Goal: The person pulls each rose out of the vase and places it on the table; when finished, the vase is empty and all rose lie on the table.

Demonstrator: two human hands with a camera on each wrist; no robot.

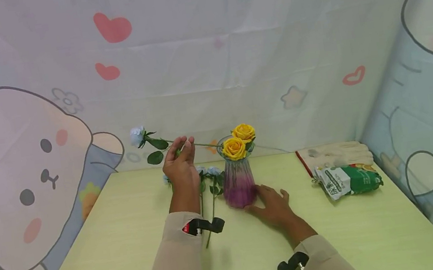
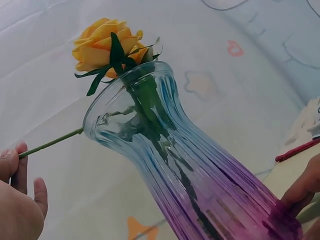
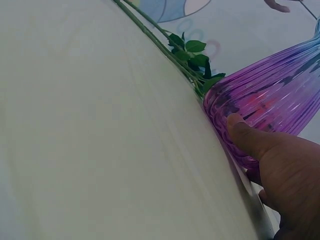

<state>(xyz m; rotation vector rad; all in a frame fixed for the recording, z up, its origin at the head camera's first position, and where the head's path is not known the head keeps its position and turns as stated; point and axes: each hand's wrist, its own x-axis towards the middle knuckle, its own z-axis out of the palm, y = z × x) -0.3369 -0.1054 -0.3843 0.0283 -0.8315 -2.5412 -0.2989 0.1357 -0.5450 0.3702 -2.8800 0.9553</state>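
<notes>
Thumb and fingers of the right hand (image 1: pixel 272 206) curve round the base of the glass vase (image 1: pixel 237 180), which stands upright, mouth toward twelve o'clock. At its nine lie loose blue roses (image 1: pixel 213 171), stems toward seven, partly hidden by the left forearm (image 1: pixel 184 201). At its ten, the left hand (image 1: pixel 181 170) pinches the held rose (image 1: pixel 157 143), nearly level: pale-blue bloom toward nine, stem end toward three at the rim; contact is unclear. The left-wrist view cuts off its bloom.
</notes>
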